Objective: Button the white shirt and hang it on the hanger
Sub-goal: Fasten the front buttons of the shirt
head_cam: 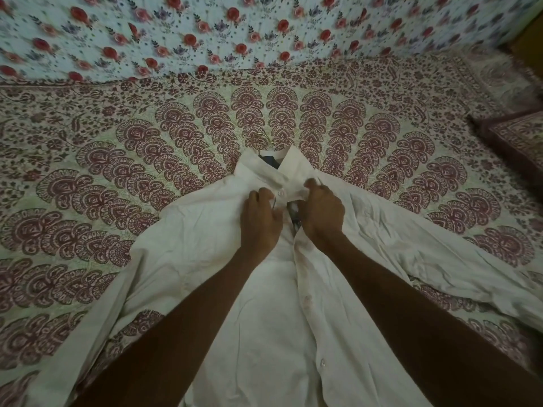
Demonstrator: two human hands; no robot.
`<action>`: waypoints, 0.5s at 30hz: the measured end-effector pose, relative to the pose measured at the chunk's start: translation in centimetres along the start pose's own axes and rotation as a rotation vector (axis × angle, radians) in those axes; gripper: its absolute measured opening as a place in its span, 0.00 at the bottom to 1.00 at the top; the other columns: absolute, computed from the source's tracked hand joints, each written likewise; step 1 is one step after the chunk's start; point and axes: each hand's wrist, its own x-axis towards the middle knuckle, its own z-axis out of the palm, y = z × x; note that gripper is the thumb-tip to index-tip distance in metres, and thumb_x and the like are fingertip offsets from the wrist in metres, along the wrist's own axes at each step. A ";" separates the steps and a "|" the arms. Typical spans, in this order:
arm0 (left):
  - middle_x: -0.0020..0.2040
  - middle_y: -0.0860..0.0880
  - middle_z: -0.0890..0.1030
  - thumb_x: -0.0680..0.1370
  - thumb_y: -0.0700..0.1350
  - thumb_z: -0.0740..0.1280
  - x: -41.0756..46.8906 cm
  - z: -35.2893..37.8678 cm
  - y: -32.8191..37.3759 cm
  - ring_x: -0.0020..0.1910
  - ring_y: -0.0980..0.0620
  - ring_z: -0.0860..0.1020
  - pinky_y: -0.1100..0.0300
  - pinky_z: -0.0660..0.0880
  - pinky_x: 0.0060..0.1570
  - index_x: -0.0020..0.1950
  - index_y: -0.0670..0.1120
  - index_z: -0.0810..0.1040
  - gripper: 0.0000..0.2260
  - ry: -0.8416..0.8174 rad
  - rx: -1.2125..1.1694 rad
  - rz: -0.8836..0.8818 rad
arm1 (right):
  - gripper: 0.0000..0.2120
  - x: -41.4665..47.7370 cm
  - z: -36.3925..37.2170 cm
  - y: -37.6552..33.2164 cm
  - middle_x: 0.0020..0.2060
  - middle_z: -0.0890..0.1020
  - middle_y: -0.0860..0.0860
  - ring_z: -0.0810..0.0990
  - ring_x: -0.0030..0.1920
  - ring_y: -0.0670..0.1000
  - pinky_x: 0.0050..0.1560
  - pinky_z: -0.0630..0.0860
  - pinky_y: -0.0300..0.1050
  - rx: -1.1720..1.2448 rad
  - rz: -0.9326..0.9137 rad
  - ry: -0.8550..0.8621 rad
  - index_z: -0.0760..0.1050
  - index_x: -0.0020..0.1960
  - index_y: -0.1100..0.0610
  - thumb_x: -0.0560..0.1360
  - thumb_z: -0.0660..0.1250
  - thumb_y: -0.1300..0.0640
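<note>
The white shirt point(188, 248) lies front-up on the bed, collar point(258, 168) pointing away from me and sleeves spread to both sides. A thin hanger hook point(262, 138) shows just beyond the collar, and something dark sits inside the neck opening. My left hand point(260, 221) grips the left front edge just below the collar. My right hand point(321, 212) pinches the right front edge beside it. A small button point(280, 193) shows between my two hands. Lower buttons point(322, 363) run down the placket, which lies closed there.
The bed is covered by a cream sheet with maroon paisley print point(117, 142). A floral cloth with red roses point(205, 33) hangs behind it. A matching pillow point(517, 139) lies at the right edge.
</note>
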 end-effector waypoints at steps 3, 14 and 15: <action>0.54 0.44 0.75 0.76 0.47 0.69 -0.6 0.3 -0.3 0.52 0.44 0.74 0.47 0.76 0.47 0.56 0.45 0.73 0.12 0.007 0.019 -0.040 | 0.13 1.2 -0.9 -0.2 0.51 0.77 0.58 0.79 0.49 0.61 0.41 0.73 0.48 -0.187 -0.314 -0.037 0.76 0.57 0.59 0.78 0.63 0.51; 0.58 0.44 0.72 0.75 0.47 0.70 0.5 -0.7 0.3 0.57 0.42 0.73 0.45 0.77 0.47 0.63 0.48 0.71 0.18 -0.041 0.002 -0.129 | 0.15 1.1 -1.0 0.7 0.45 0.81 0.58 0.80 0.43 0.59 0.38 0.67 0.46 -0.133 -0.225 -0.004 0.77 0.49 0.61 0.79 0.61 0.49; 0.58 0.44 0.72 0.75 0.47 0.70 0.5 -0.7 0.1 0.57 0.41 0.73 0.45 0.77 0.48 0.63 0.48 0.71 0.18 -0.035 0.012 -0.146 | 0.15 1.1 -1.0 0.9 0.45 0.81 0.59 0.80 0.44 0.60 0.39 0.67 0.47 -0.088 -0.137 0.055 0.76 0.49 0.62 0.80 0.59 0.50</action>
